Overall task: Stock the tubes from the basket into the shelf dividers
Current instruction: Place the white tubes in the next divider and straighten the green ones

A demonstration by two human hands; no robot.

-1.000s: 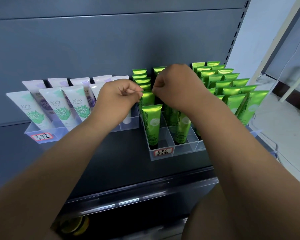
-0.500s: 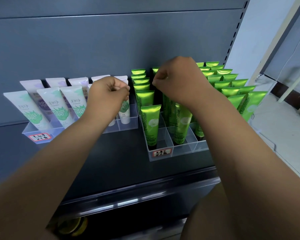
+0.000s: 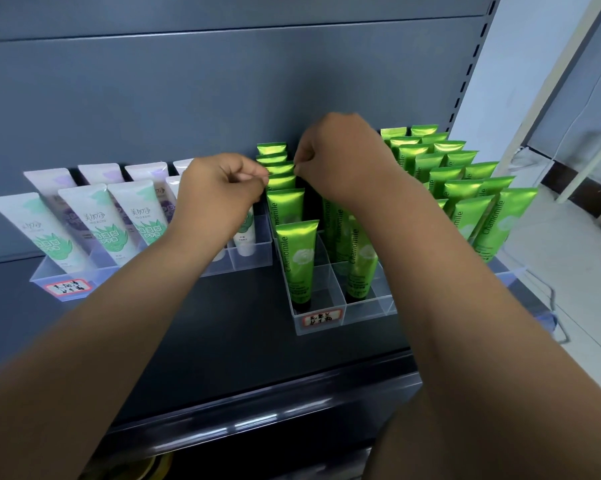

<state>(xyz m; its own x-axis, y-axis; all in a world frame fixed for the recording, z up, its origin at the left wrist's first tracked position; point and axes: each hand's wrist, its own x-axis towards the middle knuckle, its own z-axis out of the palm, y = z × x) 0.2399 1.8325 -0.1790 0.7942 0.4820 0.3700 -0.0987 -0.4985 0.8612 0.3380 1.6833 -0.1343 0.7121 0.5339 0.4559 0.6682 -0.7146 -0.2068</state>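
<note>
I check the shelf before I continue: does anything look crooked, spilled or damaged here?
Nothing is spilled or damaged. The front white tubes lean left in their clear tray, though the wide lens may exaggerate this. The left hand and right hand pinch one green tube at its top.

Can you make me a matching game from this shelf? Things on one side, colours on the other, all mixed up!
Things:
1. Chamomile tube
2. white tube
3. label
4. back panel

Colours:
A. plain grey
B. red rim, dark writing
C. white with green leaves
D. shiny green

Pairs: 1-D, 2-C, 3-B, 4-A
</note>
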